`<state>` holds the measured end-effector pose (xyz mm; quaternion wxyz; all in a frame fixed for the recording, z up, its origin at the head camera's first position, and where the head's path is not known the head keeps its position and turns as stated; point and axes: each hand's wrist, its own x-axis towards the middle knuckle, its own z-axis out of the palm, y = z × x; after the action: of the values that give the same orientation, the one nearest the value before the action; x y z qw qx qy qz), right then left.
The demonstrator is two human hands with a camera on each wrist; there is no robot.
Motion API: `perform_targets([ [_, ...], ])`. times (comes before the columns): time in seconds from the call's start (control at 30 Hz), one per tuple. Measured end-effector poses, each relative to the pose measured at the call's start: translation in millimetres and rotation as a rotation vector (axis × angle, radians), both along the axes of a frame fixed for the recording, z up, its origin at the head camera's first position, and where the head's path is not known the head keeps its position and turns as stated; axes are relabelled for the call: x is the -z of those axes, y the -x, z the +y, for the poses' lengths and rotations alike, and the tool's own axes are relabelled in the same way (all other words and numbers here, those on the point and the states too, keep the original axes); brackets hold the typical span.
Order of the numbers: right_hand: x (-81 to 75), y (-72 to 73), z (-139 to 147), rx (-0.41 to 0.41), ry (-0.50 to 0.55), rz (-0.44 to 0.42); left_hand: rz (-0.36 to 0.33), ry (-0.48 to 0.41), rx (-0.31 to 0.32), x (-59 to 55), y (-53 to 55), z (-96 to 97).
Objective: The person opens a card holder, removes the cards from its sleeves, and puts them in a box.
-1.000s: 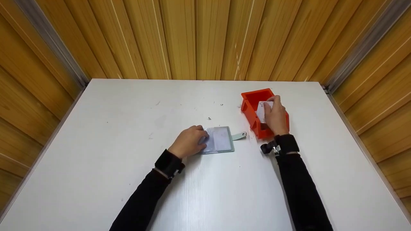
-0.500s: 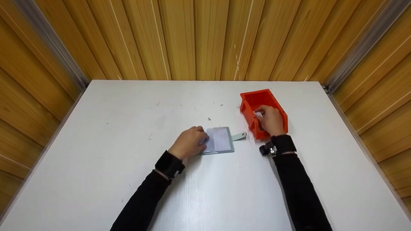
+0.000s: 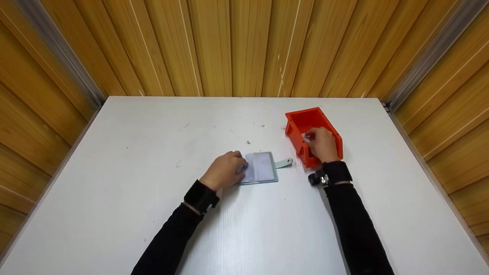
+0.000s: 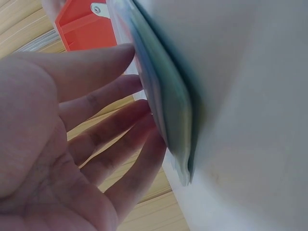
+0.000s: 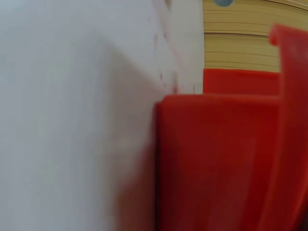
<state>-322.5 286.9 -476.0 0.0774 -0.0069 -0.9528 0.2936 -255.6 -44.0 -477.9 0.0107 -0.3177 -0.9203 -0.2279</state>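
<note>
A pale green card holder (image 3: 263, 167) with clear sleeves lies spread on the table, its snap strap (image 3: 284, 163) pointing right. My left hand (image 3: 225, 170) rests on its left part. In the left wrist view, the thumb and fingers (image 4: 130, 163) touch the sleeves with their tips, not curled round anything. My right hand (image 3: 323, 144) reaches down into the red bin (image 3: 301, 143) and pinches a white card (image 3: 306, 138), mostly hidden by the fingers. The right wrist view has only the bin's outer wall (image 5: 216, 159) close up; hand and card do not show there.
The white table (image 3: 153, 145) carries a few dark specks and scuffs. Behind it stands a wood-plank wall (image 3: 244, 49), with similar walls at both sides. The bin's near left corner is close to the strap's end.
My right hand has gone lower into the bin with the white card, which shows much less than before. The left hand stays in place on the card holder.
</note>
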Motion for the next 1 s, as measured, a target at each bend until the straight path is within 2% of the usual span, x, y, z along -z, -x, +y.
perform_targets([
  [0.27, -10.3, -3.3, -0.7, 0.028, 0.051, -0.094, 0.002, 0.0, 0.004, 0.1, -1.0, -0.4],
  [0.37, -19.4, -5.8, -2.8, 0.042, 0.092, -0.08, 0.004, -0.001, 0.007, -0.2, -0.4, 0.1],
  [0.47, -28.9, -8.5, -9.0, 0.033, 0.144, 0.009, 0.005, 0.001, 0.011, -0.2, 0.1, 0.2],
  [0.53, -34.8, -11.2, -15.3, 0.002, 0.179, 0.099, 0.008, 0.007, 0.011, -0.4, 0.5, 0.2],
  [0.7, -47.2, -20.8, -38.3, -0.125, 0.239, 0.288, 0.014, 0.014, 0.008, -0.3, 1.0, -0.2],
  [0.77, -48.9, -24.4, -48.6, -0.194, 0.258, 0.305, 0.015, 0.013, 0.006, -0.3, 1.1, -0.3],
  [0.8, -48.8, -26.1, -53.7, -0.233, 0.263, 0.293, 0.015, 0.013, 0.004, -0.3, 1.1, -0.4],
  [0.87, -45.2, -28.6, -63.6, -0.312, 0.266, 0.207, 0.015, 0.016, 0.001, -0.2, 1.1, -0.4],
  [1.0, -29.6, -30.7, -79.4, -0.454, 0.139, -0.058, 0.016, 0.021, 0.011, 0.2, 0.8, 0.6],
])
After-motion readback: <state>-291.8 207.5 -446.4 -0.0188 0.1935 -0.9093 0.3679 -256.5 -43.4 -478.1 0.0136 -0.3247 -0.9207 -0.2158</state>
